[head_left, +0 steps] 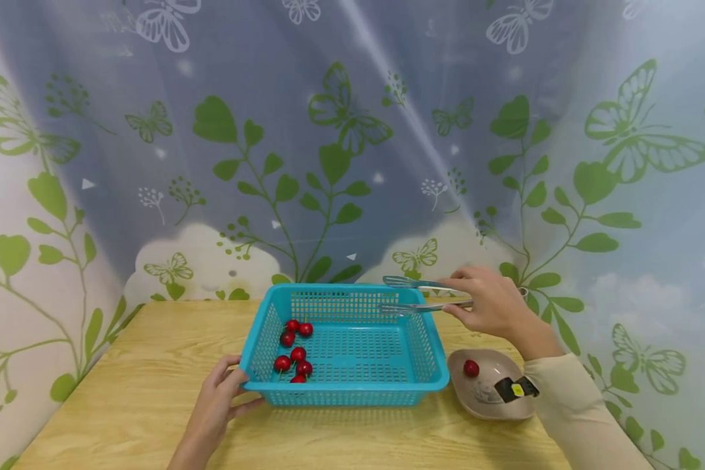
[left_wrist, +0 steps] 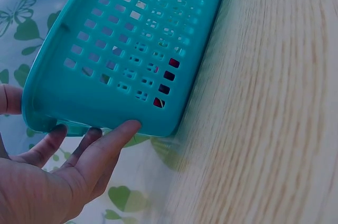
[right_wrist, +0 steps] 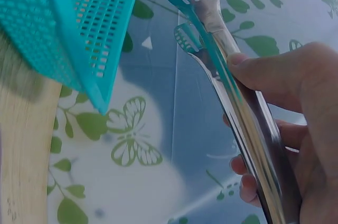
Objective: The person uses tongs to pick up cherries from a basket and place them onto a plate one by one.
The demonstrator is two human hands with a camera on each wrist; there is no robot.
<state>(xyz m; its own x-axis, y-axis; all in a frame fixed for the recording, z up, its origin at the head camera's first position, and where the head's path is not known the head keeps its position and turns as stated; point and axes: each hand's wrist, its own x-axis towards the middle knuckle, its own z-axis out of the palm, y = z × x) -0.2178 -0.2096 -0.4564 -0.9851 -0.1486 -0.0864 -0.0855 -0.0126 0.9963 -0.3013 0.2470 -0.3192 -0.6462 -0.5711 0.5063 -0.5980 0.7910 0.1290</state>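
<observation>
A turquoise plastic basket (head_left: 352, 393) with grid-like holes stands on the table, several red cherries (head_left: 297, 354) lying at its left end. My left hand (head_left: 213, 396) grips the rim at the basket's near left corner; in the left wrist view, fingers press against the outside wall. Metal tongs (right_wrist: 248, 129) are held in my right hand (head_left: 490, 303), over the basket's far right corner. Their two slotted tips stand apart with nothing between them. To the right of the basket, one red cherry (head_left: 471, 368) lies in a beige bowl (head_left: 486, 411), partly below my right forearm.
The light wooden table (head_left: 135, 385) extends around the basket. Behind it and at both sides hangs a curtain (head_left: 258, 196) with green leaves and butterflies, close to the table's far edge. A black strap piece with a yellow tag (head_left: 517, 390) is on the right wrist.
</observation>
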